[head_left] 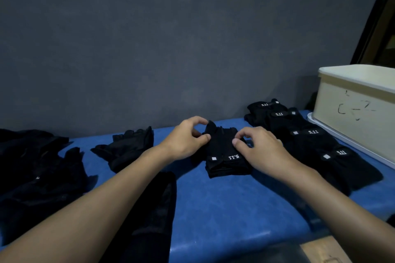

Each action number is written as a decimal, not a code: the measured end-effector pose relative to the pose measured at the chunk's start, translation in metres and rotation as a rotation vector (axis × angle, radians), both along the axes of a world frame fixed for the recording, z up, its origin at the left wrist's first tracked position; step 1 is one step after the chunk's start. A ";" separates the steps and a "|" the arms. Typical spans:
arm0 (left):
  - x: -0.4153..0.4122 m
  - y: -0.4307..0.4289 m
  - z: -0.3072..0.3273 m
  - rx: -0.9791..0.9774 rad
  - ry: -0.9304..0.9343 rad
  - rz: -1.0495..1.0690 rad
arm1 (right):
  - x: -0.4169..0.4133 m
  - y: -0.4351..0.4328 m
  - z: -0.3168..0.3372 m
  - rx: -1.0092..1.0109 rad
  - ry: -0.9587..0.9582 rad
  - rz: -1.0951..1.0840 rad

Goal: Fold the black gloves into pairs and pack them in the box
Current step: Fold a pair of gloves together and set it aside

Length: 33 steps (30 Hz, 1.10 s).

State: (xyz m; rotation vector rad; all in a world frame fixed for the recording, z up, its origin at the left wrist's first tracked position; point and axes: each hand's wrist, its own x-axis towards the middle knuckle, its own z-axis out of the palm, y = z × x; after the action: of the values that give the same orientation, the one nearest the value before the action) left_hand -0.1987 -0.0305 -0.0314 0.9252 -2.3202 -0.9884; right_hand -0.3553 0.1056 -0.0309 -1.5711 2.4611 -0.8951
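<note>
Pinched at both edges by the left hand (188, 139) and right hand (258, 147), the glove pair (224, 153) lies on the blue table (213, 209), apart from the box (352, 113); uneven pull could skew its layers.

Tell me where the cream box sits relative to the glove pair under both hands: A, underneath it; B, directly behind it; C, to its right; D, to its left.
C: the cream box stands far right of the glove pair pinched by the left hand and right hand.
</note>
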 end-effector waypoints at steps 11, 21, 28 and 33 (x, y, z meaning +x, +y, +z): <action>-0.001 0.007 -0.002 -0.135 0.159 -0.053 | 0.004 -0.002 -0.001 -0.072 -0.018 0.042; -0.002 0.003 -0.012 -0.062 0.165 -0.081 | 0.003 -0.005 -0.004 0.089 0.105 -0.031; 0.001 0.003 -0.012 -0.044 0.132 -0.038 | 0.003 -0.001 -0.007 0.024 0.246 0.048; 0.011 -0.006 -0.012 -0.024 0.143 0.037 | 0.012 0.010 -0.003 -0.059 0.242 0.323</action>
State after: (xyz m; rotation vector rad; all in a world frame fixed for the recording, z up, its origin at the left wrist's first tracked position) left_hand -0.1880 -0.0365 -0.0435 0.8556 -2.1842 -0.9764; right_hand -0.3433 0.1161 -0.0337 -2.1320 2.2386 -0.7687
